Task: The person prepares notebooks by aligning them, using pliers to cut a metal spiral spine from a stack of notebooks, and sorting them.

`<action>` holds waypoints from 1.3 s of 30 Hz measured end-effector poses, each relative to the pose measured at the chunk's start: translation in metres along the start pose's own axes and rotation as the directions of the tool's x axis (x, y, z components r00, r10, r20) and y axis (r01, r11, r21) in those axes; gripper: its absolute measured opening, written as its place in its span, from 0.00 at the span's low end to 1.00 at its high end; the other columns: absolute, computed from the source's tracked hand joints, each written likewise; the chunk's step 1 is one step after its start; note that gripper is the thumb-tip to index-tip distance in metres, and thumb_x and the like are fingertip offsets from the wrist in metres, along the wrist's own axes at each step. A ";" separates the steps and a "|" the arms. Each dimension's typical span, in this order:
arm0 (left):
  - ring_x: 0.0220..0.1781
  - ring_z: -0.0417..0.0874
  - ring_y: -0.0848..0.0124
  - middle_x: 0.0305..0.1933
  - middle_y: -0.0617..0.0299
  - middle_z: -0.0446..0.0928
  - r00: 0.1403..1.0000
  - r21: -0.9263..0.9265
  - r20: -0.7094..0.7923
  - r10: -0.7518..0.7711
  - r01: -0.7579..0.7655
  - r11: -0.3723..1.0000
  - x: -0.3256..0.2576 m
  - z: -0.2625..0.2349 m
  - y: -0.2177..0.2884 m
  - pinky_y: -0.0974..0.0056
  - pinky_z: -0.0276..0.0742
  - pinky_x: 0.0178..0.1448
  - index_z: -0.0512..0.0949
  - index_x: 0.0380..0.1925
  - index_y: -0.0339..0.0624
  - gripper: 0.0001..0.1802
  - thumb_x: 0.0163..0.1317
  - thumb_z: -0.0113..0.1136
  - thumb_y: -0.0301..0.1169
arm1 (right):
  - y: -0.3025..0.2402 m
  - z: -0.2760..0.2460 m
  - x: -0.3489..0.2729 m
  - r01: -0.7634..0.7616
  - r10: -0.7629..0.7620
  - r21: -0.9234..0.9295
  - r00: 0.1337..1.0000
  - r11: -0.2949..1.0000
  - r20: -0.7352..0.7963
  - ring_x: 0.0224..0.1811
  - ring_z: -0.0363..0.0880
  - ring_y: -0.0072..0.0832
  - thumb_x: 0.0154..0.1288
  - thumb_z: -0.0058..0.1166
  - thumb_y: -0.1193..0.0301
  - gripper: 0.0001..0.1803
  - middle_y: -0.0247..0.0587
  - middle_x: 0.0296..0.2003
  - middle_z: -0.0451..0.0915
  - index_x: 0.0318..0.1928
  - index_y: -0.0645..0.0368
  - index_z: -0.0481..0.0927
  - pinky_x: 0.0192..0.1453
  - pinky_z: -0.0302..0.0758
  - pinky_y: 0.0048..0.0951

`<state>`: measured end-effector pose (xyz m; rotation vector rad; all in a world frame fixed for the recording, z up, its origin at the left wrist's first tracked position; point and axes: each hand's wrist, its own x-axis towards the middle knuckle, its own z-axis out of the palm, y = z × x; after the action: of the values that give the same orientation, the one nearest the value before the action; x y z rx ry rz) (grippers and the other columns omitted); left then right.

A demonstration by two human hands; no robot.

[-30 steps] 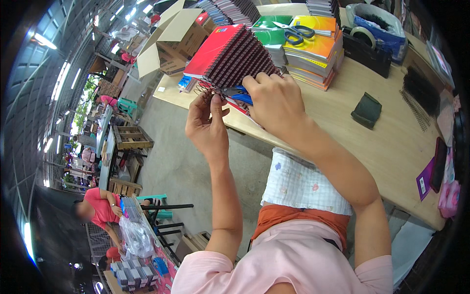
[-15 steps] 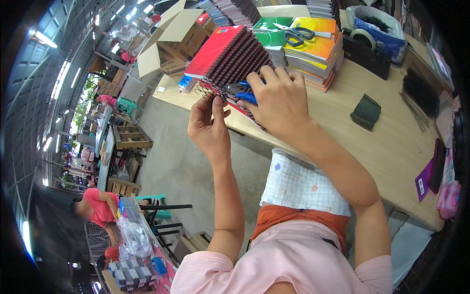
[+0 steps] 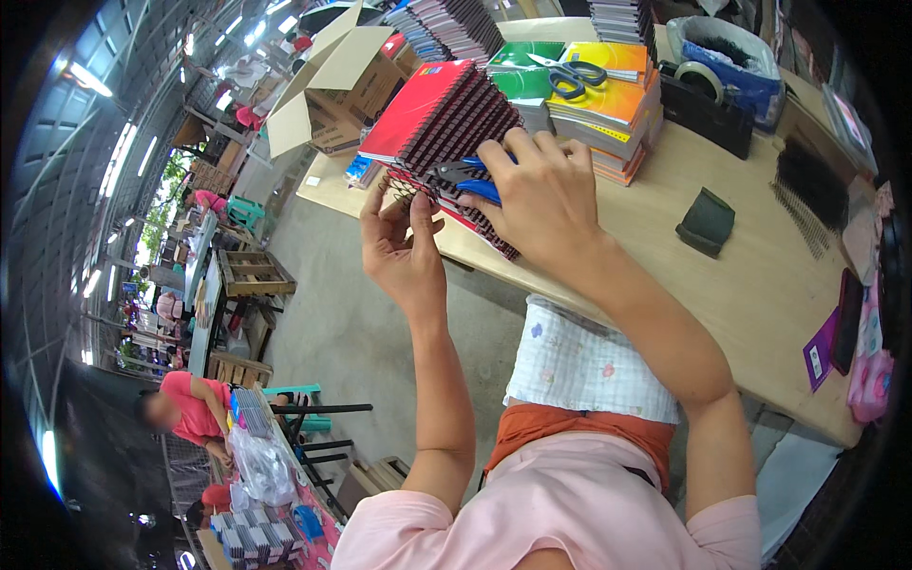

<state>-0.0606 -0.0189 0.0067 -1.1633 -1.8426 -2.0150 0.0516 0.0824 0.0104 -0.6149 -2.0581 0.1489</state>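
Head view: left hand [image 3: 404, 242] pinches the spiral wire of the red notebook stack [image 3: 439, 123] while right hand [image 3: 541, 195], closed on blue-handled pliers [image 3: 465, 178], should crimp squarely at the tabletop's [image 3: 665, 247] left edge.

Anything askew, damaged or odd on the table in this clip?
Mostly tidy. The stack of red spiral notebooks leans, fanned toward the table's near edge, and blue-handled scissors lie loose atop the yellow notebook pile. No damage or spills visible.
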 end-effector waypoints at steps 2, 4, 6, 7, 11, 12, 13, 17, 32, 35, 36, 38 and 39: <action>0.37 0.86 0.73 0.39 0.56 0.84 0.999 0.020 0.005 0.033 -0.033 0.999 0.002 0.002 0.007 0.69 0.86 0.37 0.78 0.50 0.30 0.13 0.69 0.62 0.24 | -0.003 0.004 0.002 0.004 -0.003 -0.010 1.000 1.000 0.016 0.45 0.82 0.35 0.57 0.66 0.58 0.15 0.38 0.39 0.82 0.38 0.54 0.82 0.47 0.69 0.46; 0.36 0.86 0.73 0.39 0.56 0.84 0.999 0.071 -0.001 0.040 -0.039 0.997 0.003 0.002 0.005 0.69 0.86 0.37 0.78 0.50 0.30 0.12 0.69 0.62 0.24 | -0.006 0.008 0.004 0.005 -0.005 -0.026 0.999 1.000 0.037 0.44 0.82 0.36 0.57 0.66 0.60 0.14 0.38 0.39 0.83 0.38 0.54 0.82 0.48 0.70 0.46; 0.36 0.86 0.73 0.39 0.56 0.84 0.999 0.103 -0.008 0.049 -0.048 0.994 0.005 0.002 0.005 0.69 0.86 0.37 0.79 0.49 0.29 0.12 0.69 0.62 0.24 | -0.004 0.009 0.008 -0.034 0.034 -0.003 0.980 0.999 0.198 0.44 0.82 0.36 0.57 0.65 0.63 0.12 0.38 0.39 0.83 0.38 0.54 0.82 0.48 0.70 0.46; 0.36 0.86 0.73 0.39 0.56 0.84 0.999 0.109 -0.011 0.052 -0.051 0.993 0.007 0.001 0.004 0.69 0.86 0.37 0.79 0.48 0.29 0.11 0.69 0.62 0.24 | -0.004 0.009 0.010 -0.056 0.052 0.006 0.960 0.998 0.277 0.44 0.82 0.36 0.57 0.65 0.64 0.11 0.38 0.39 0.83 0.38 0.54 0.82 0.48 0.70 0.46; 0.35 0.86 0.73 0.38 0.55 0.84 1.000 0.022 -0.023 0.008 -0.008 1.000 0.004 0.001 -0.003 0.69 0.86 0.38 0.80 0.46 0.28 0.10 0.69 0.62 0.25 | 0.000 0.005 0.005 -0.079 0.071 0.024 0.967 0.997 0.246 0.45 0.82 0.36 0.55 0.64 0.67 0.11 0.39 0.39 0.82 0.39 0.54 0.82 0.49 0.70 0.46; 0.35 0.86 0.72 0.38 0.55 0.84 1.000 0.011 -0.024 -0.014 0.015 1.000 0.004 -0.001 -0.004 0.68 0.86 0.38 0.80 0.46 0.28 0.10 0.69 0.62 0.25 | 0.001 0.002 0.001 -0.061 0.056 0.024 0.985 0.998 0.165 0.45 0.82 0.36 0.55 0.65 0.66 0.12 0.39 0.39 0.82 0.39 0.54 0.82 0.49 0.70 0.46; 0.35 0.86 0.72 0.39 0.55 0.84 0.999 0.000 -0.025 -0.037 0.037 0.999 0.004 -0.003 -0.005 0.68 0.86 0.38 0.80 0.46 0.28 0.10 0.70 0.62 0.25 | 0.001 0.001 0.000 -0.042 0.040 0.022 0.996 0.999 0.082 0.45 0.81 0.35 0.56 0.66 0.65 0.13 0.39 0.39 0.82 0.40 0.54 0.82 0.49 0.70 0.46; 0.36 0.86 0.72 0.40 0.55 0.83 0.998 -0.020 -0.060 0.011 -0.012 1.000 -0.003 0.000 -0.004 0.69 0.86 0.39 0.80 0.46 0.29 0.11 0.70 0.62 0.27 | 0.000 0.000 0.002 -0.041 0.040 0.028 0.999 0.999 0.023 0.46 0.80 0.35 0.56 0.68 0.58 0.18 0.37 0.40 0.81 0.41 0.54 0.81 0.50 0.69 0.46; 0.42 0.86 0.70 0.44 0.56 0.81 0.962 -0.354 -0.084 -0.260 0.215 0.910 -0.023 -0.005 -0.022 0.69 0.86 0.45 0.77 0.49 0.31 0.13 0.71 0.61 0.29 | 0.005 -0.003 -0.023 -0.017 0.017 -0.012 0.997 1.000 0.069 0.47 0.78 0.36 0.55 0.66 0.62 0.15 0.37 0.40 0.80 0.40 0.53 0.81 0.55 0.68 0.50; 0.43 0.86 0.69 0.44 0.55 0.82 0.976 -0.282 -0.095 -0.196 0.162 0.946 -0.023 -0.004 -0.020 0.68 0.86 0.46 0.77 0.49 0.30 0.13 0.71 0.61 0.29 | 0.004 0.005 -0.028 0.009 -0.005 -0.053 0.998 0.999 0.065 0.47 0.78 0.35 0.55 0.62 0.68 0.11 0.37 0.40 0.80 0.40 0.53 0.82 0.56 0.67 0.50; 0.43 0.87 0.69 0.44 0.55 0.82 0.979 -0.268 -0.097 -0.180 0.148 0.952 -0.023 -0.005 -0.021 0.68 0.86 0.46 0.77 0.49 0.30 0.13 0.71 0.61 0.29 | 0.004 0.007 -0.028 0.008 -0.004 -0.056 0.998 0.998 0.066 0.47 0.78 0.35 0.54 0.61 0.69 0.11 0.37 0.40 0.80 0.40 0.53 0.82 0.56 0.67 0.49; 0.42 0.87 0.69 0.44 0.55 0.83 0.979 -0.261 -0.097 -0.179 0.149 0.954 -0.022 -0.005 -0.019 0.68 0.86 0.46 0.78 0.48 0.30 0.13 0.71 0.62 0.29 | 0.003 0.009 -0.028 0.009 -0.005 -0.060 0.998 0.998 0.067 0.47 0.78 0.34 0.54 0.60 0.71 0.10 0.37 0.40 0.80 0.39 0.53 0.83 0.56 0.67 0.50; 0.42 0.87 0.69 0.44 0.54 0.83 0.979 -0.258 -0.097 -0.179 0.149 0.955 -0.022 -0.005 -0.019 0.68 0.86 0.45 0.78 0.48 0.30 0.13 0.71 0.62 0.29 | 0.003 0.009 -0.027 0.011 -0.007 -0.061 0.998 0.998 0.068 0.47 0.78 0.34 0.55 0.60 0.71 0.10 0.37 0.40 0.80 0.39 0.53 0.83 0.56 0.67 0.50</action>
<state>-0.0591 -0.0268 -0.0215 -0.9453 -1.7176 -2.4101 0.0569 0.0731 -0.0167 -0.6459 -2.1368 0.1028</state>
